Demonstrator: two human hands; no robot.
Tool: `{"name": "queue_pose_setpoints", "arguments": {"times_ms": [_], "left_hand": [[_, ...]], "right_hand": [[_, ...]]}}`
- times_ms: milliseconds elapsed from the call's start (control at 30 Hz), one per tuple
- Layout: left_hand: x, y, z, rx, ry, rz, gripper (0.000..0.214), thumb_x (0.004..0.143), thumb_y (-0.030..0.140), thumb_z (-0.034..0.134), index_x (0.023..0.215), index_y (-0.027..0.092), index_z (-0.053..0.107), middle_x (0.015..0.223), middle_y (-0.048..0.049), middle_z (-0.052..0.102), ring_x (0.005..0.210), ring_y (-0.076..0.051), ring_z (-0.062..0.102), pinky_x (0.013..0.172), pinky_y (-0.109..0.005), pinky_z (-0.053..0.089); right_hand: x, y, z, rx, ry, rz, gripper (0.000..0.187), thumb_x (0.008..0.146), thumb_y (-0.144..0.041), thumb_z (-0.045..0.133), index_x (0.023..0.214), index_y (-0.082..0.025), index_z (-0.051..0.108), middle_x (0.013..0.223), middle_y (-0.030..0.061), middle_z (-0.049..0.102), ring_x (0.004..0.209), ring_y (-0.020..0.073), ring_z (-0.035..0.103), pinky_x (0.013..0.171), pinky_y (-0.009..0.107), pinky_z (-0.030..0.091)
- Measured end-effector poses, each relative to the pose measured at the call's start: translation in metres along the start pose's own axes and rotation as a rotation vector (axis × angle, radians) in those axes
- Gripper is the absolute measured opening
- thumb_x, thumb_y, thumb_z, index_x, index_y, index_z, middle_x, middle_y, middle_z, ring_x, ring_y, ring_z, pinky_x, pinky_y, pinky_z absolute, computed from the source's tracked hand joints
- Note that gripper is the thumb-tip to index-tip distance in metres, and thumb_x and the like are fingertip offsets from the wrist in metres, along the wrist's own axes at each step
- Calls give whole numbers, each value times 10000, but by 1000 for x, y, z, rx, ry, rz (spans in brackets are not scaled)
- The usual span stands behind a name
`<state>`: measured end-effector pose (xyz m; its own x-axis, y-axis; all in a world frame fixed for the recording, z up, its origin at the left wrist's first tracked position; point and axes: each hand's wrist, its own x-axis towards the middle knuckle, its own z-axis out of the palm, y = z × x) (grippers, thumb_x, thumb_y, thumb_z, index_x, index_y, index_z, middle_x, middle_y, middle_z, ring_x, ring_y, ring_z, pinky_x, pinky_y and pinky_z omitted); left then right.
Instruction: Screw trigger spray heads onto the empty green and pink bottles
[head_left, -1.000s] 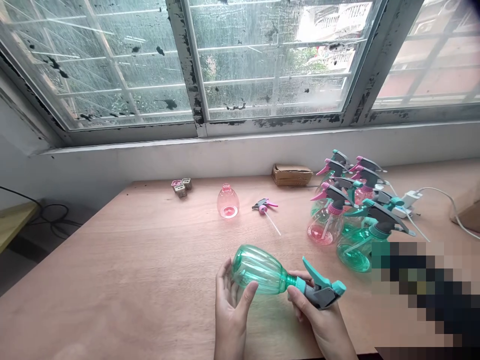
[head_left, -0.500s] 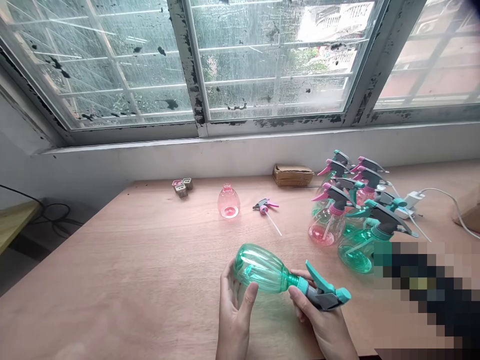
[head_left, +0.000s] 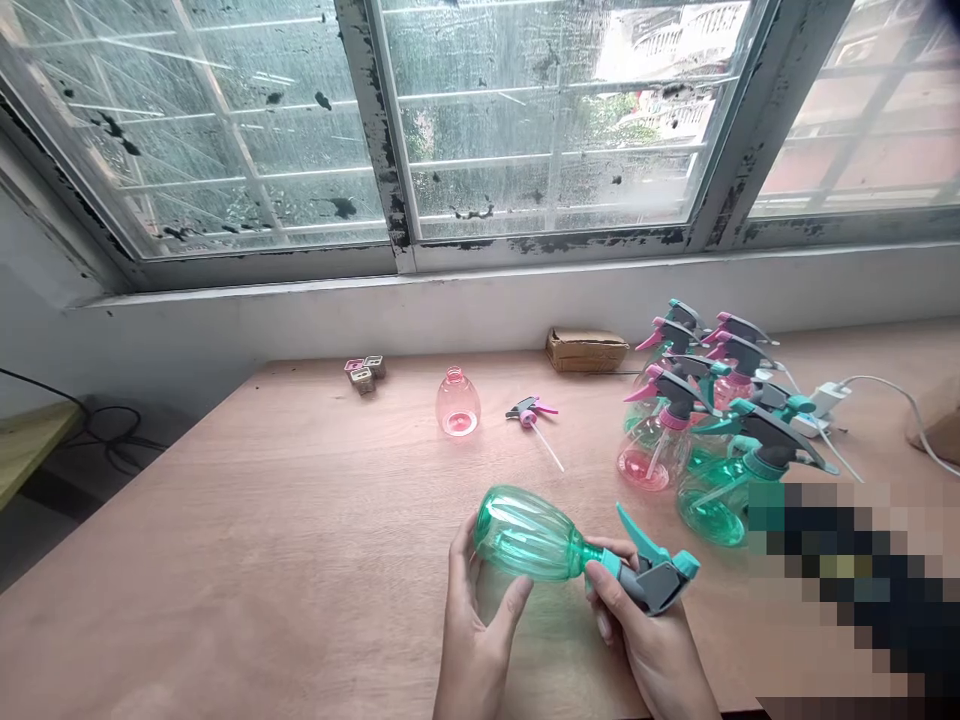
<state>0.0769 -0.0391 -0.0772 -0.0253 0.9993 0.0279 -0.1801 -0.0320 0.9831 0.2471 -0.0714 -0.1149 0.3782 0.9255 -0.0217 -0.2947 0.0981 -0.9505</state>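
A green spray bottle [head_left: 529, 535] lies tilted on its side in the air between my hands, its base to the left. My left hand [head_left: 480, 615] cups the base end, fingers behind it and thumb along its lower side. With thumb and fingers, my right hand [head_left: 637, 630] grips the teal collar where the grey and teal spray head [head_left: 656, 575] meets the neck. Beyond them on the table stands a pink bottle [head_left: 457, 403] without a head. Beside it lies a pink and grey spray head [head_left: 528, 412] with its thin tube pointing towards me.
Several assembled pink and green spray bottles [head_left: 712, 510] stand grouped on the right. A cardboard box [head_left: 586, 350] and some small square pieces [head_left: 364, 374] sit along the wall. A white plug adapter [head_left: 827, 398] with cables is behind the bottles. A blurred dark patch covers the lower right.
The green bottle has rolled slightly about its length and shifted a little right. My left thumb has moved right and down, and the spray head's trigger has turned slightly.
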Motion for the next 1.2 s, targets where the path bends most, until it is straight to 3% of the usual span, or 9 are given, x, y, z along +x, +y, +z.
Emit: {"name": "queue_pose_setpoints", "arguments": {"times_ms": [167, 300, 400, 567, 733, 867, 1033, 1200], "left_hand": [[-1, 10, 6, -78, 145, -77, 615, 868, 574, 765, 1361, 242, 607, 1470, -131, 656, 1426, -358, 556, 1175, -474, 443], [1, 13, 6, -146, 209, -118, 624, 805, 544, 841, 1304, 236, 629, 1411, -126, 699, 1365, -351, 616, 1106, -436, 508], [2, 12, 5, -157, 194, -99, 606, 783, 488, 873, 1283, 229, 649, 1369, -116, 724, 1315, -338, 655, 1056, -395, 547], [5, 2, 2, -144, 120, -64, 529, 808, 404, 860, 1270, 229, 671, 1343, -109, 742, 1305, -318, 665, 1063, -391, 553], [5, -15, -4, -129, 68, -36, 705, 763, 367, 894, 1397, 286, 597, 1457, -114, 655, 1352, -338, 619, 1118, -457, 515], [-1, -7, 0, -86, 89, -25, 730, 759, 427, 890, 1416, 288, 605, 1497, -116, 632, 1373, -360, 602, 1137, -458, 490], [-1, 10, 5, -60, 136, -62, 557, 856, 561, 780, 1280, 212, 691, 1296, -135, 758, 1287, -350, 670, 1044, -401, 547], [4, 2, -3, 0, 73, -52, 577, 855, 522, 801, 1336, 226, 682, 1355, -116, 732, 1352, -347, 624, 1138, -423, 482]], "right_hand": [[-3, 3, -5, -79, -15, 38, 445, 864, -488, 869, 1175, -200, 737, 613, -26, 622, 491, 140, 514, 486, 253, 414], [-6, 0, 0, -132, -32, 59, 464, 850, -509, 866, 1185, -204, 764, 599, -22, 616, 509, 156, 512, 504, 271, 435], [-6, -3, 5, -110, 33, 11, 439, 843, -501, 868, 1150, -202, 774, 627, -16, 630, 472, 132, 490, 479, 257, 413], [-2, -4, 6, -26, 16, 7, 411, 861, -496, 861, 1105, -187, 744, 657, -13, 634, 461, 113, 503, 455, 226, 402], [0, -3, 1, 54, 56, 46, 442, 843, -509, 878, 1097, -174, 742, 641, -9, 638, 471, 121, 519, 445, 222, 405], [-1, -3, -2, 84, 72, 50, 373, 886, -491, 853, 1073, -188, 743, 621, -28, 616, 492, 114, 508, 478, 213, 413], [-3, 0, -2, 21, 37, 18, 413, 873, -483, 864, 1118, -175, 742, 607, -33, 609, 477, 116, 514, 488, 230, 401], [-2, 1, -1, -10, 24, 2, 421, 877, -485, 861, 1121, -171, 721, 606, -37, 609, 456, 118, 514, 474, 238, 391]]}}
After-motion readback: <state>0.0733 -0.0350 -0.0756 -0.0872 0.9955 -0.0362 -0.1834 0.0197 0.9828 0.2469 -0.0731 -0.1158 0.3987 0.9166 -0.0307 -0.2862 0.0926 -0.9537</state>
